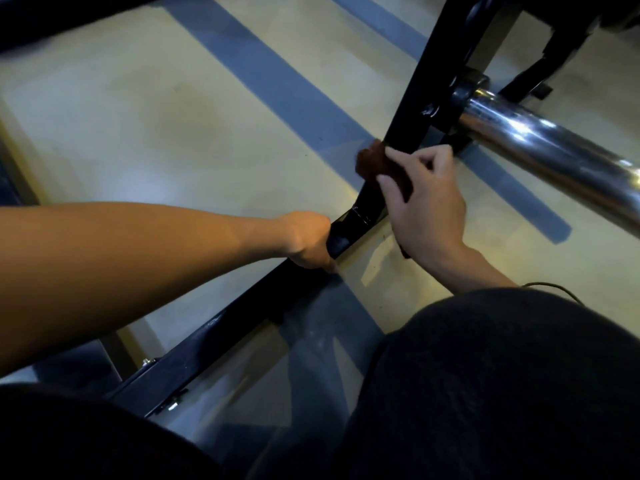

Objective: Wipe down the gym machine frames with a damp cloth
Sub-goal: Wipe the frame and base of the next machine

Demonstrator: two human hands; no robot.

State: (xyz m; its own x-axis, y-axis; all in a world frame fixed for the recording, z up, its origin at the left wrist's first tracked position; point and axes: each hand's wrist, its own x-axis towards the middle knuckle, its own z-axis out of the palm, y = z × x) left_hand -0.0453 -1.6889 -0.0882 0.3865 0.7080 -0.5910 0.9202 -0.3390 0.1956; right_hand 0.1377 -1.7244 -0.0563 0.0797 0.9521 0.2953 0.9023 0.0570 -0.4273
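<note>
A black steel machine frame [408, 126] rises from the floor at centre right and joins a low black base bar [242, 317] that runs toward the lower left. My right hand [426, 206] grips a reddish-brown cloth [372, 161] and presses it around the upright just above the joint. My left hand [308, 240] is curled over the base bar next to the joint. Part of the cloth is hidden under my right palm.
A thick chrome bar [547, 150] sticks out from the frame toward the right edge. The pale floor has wide grey-blue stripes [277, 81]. My dark-clothed knees [502, 375] fill the bottom of the view. Bolts [171, 405] fix the base bar at the lower left.
</note>
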